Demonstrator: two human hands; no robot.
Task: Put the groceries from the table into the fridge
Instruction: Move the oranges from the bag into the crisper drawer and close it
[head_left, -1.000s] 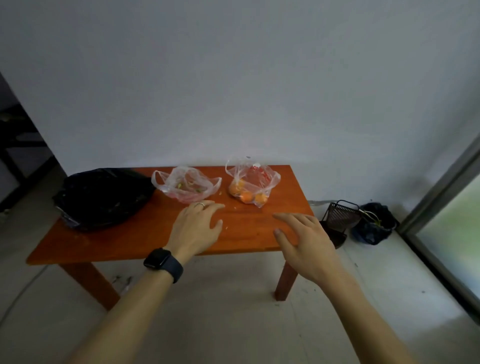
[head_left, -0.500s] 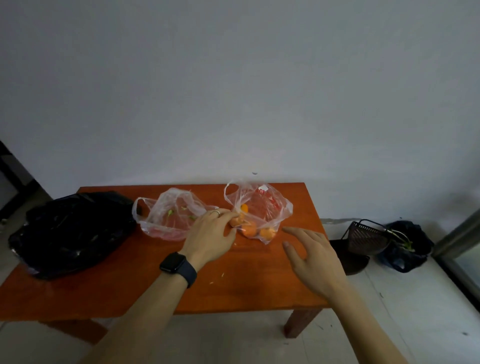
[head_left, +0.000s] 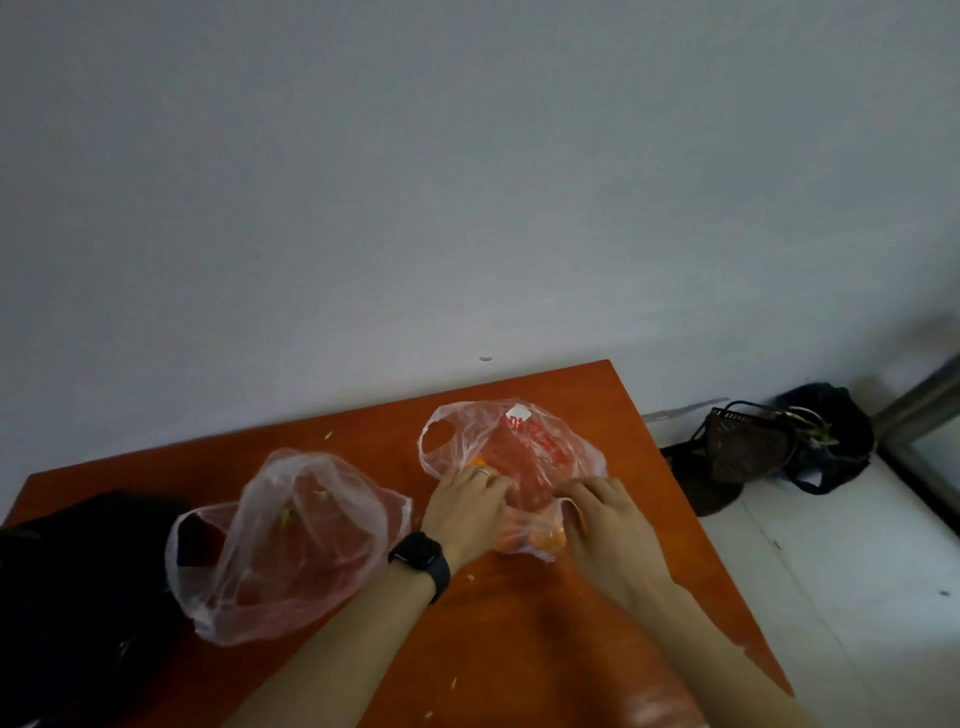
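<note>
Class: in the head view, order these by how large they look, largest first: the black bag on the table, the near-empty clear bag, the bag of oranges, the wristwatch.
1. black bag, though cut off by the frame
2. near-empty clear bag
3. bag of oranges, partly covered by both hands
4. wristwatch

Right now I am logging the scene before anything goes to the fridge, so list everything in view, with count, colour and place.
table: one, orange-brown wood, against the wall.
bag of oranges: one, clear plastic with red print, orange fruit inside, right part of the table, under both hands.
second clear bag: one, clear pinkish plastic, green bits inside, middle left of the table.
black bag: one, black, left end of the table.
wall: one, pale grey, behind the table.
dark basket: one, dark brown, on the floor right of the table.
dark bag: one, black, on the floor behind the basket.
smartwatch: one, black, left wrist.
left hand: on the bag of oranges, ring on one finger.
right hand: on the same bag.
</note>
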